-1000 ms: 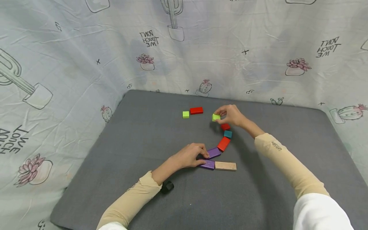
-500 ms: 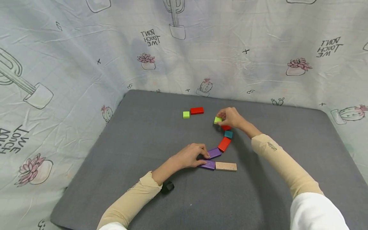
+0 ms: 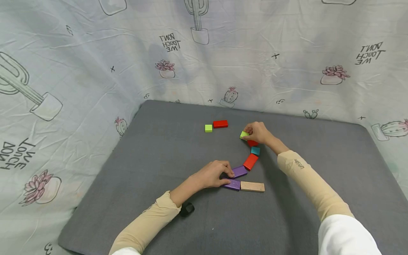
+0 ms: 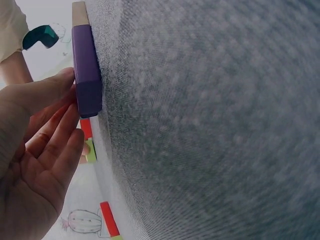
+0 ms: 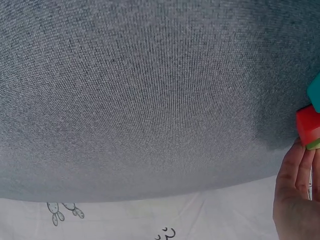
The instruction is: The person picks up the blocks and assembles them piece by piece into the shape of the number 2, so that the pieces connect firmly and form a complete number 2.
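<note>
My left hand (image 3: 213, 174) has its thumb on the near purple block (image 3: 233, 185) and its fingers on the far purple block (image 3: 239, 171). In the left wrist view the thumb touches the side of a purple block (image 4: 86, 70) lying on the cloth. A plain wooden block (image 3: 252, 186) adjoins the near purple one. From the far purple block curve a red block (image 3: 250, 162), a teal block (image 3: 255, 151) and another red block (image 3: 252, 143). At that curve's far end my right hand (image 3: 259, 133) pinches a lime green block (image 3: 244, 135), right against the red one.
A lime green cube (image 3: 208, 128) and a red block (image 3: 220, 124) lie side by side farther back. A small black object (image 3: 187, 209) shows at the left wrist. The grey tabletop (image 3: 165, 141) ends at a patterned cloth backdrop (image 3: 255, 71).
My right hand has brought the lime green block down and slightly right, toward the end of the red block. The left hand stays at the purple blocks.
</note>
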Available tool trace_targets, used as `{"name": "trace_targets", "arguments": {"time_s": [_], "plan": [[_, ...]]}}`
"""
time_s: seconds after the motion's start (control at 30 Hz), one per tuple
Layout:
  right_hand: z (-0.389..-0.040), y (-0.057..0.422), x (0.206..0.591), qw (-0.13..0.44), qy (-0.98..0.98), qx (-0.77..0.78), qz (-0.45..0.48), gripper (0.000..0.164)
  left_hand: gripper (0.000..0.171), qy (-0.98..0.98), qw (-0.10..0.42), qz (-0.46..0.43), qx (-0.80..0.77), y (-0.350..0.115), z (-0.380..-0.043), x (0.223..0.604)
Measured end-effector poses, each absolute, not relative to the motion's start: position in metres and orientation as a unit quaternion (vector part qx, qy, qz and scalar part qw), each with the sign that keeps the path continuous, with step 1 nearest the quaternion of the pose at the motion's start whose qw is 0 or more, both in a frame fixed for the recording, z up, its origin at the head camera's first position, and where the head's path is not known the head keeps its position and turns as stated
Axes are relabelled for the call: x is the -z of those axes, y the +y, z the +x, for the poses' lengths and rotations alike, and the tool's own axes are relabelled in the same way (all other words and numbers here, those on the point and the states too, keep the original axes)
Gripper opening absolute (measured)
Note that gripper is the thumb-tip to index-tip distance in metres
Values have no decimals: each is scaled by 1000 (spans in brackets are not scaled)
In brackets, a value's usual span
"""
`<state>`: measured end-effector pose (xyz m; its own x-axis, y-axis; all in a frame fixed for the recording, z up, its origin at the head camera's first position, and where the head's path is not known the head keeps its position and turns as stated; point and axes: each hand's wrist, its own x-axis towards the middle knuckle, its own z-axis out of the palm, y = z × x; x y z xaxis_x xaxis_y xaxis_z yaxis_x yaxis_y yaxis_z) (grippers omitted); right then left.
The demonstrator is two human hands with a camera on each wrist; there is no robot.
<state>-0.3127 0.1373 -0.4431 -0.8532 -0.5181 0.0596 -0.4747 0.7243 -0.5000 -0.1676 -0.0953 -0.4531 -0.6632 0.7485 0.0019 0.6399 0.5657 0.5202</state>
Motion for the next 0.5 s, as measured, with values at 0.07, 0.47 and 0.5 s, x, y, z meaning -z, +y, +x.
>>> {"name": "trace_targets", "arguments": {"time_s": [0.07,0.47,0.5], "plan": [[-313,138,443,41,926,263,-269,25,21,879,110,394,-246,-95,-167,453],[-314,145,445,53,920,271,-277,21,21,878,109,395,-248,-95,-168,454],[-314,145,445,54,920,272,-277,21,21,878,109,395,-249,-95,-168,454]]}}
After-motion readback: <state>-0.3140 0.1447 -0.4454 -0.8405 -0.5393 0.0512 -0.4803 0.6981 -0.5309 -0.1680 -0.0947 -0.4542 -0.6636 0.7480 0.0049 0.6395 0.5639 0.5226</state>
